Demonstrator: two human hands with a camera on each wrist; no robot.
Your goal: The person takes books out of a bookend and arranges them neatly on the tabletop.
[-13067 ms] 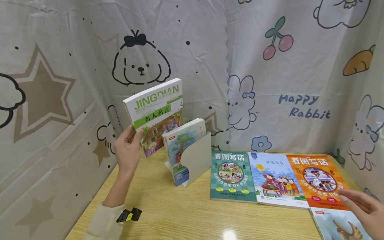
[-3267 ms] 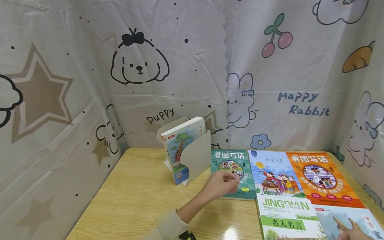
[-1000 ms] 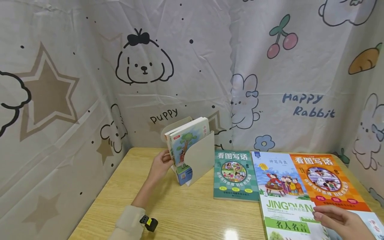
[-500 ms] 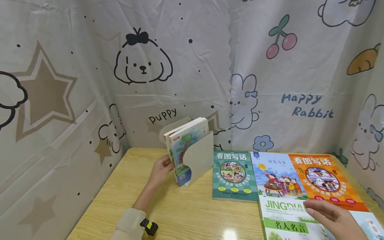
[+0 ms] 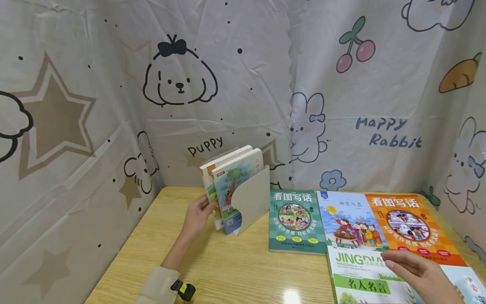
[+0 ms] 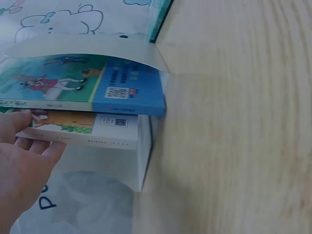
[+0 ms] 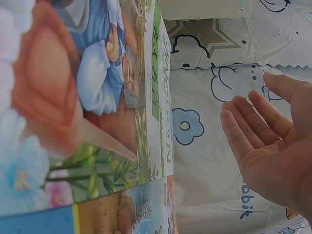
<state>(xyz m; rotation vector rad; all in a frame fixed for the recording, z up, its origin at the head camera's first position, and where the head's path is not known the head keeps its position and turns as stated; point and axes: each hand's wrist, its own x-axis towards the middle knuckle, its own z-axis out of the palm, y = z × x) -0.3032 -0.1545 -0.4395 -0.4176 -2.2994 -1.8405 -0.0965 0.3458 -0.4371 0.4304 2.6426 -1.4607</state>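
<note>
A cream book holder [image 5: 253, 198] stands on the table with two books upright in it. My left hand [image 5: 198, 214] pinches the rear one, a white-edged book [image 6: 73, 137], between thumb and fingers at its spine. That book sticks out to the left of the blue book [image 5: 231, 179] with a tree on its cover. In the left wrist view the thumb lies on the cover and the fingers are under the spine. My right hand [image 5: 423, 272] hovers over the green-and-white JINGDIAN book [image 5: 364, 285], fingers extended and holding nothing, as the right wrist view shows.
Flat on the wooden table [image 5: 228, 270] lie a teal book [image 5: 298, 245], a light-blue book [image 5: 355, 211] and an orange book [image 5: 452, 249]. A pale-blue book [image 5: 467, 280] is partly hidden by the right hand. A patterned curtain [image 5: 258, 109] stands behind and on both sides.
Long before, my left hand held the JINGDIAN book, which now lies on the right. Over the last second, the left hand has drawn the white-edged book partly out leftward and up.
</note>
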